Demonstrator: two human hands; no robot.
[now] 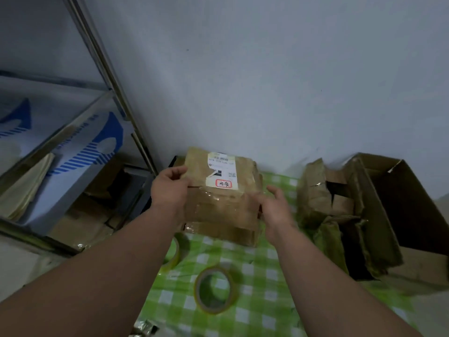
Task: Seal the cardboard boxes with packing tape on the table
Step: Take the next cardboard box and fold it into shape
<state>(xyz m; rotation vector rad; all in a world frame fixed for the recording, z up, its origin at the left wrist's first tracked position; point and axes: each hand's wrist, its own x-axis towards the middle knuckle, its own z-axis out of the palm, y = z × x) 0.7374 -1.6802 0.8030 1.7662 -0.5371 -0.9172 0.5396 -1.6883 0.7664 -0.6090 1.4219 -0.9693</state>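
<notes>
A stack of taped cardboard boxes (226,210) stands at the back of the table with the green checked cloth (252,271). The top box (194,164) carries a white shipping label (222,170). My left hand (170,186) grips the top box's left edge, thumb on top. My right hand (274,205) is at the stack's right front corner with fingers spread and relaxed; contact is unclear. A roll of clear packing tape (215,289) lies flat in front of the stack. A second roll (176,251) stands on edge, partly hidden by my left forearm.
Crumpled, torn cardboard boxes (323,203) lie to the right, beside a large open carton (398,205). A metal shelf rack (116,93) with a blue and white box (80,152) stands on the left. A wall (267,69) rises right behind the stack.
</notes>
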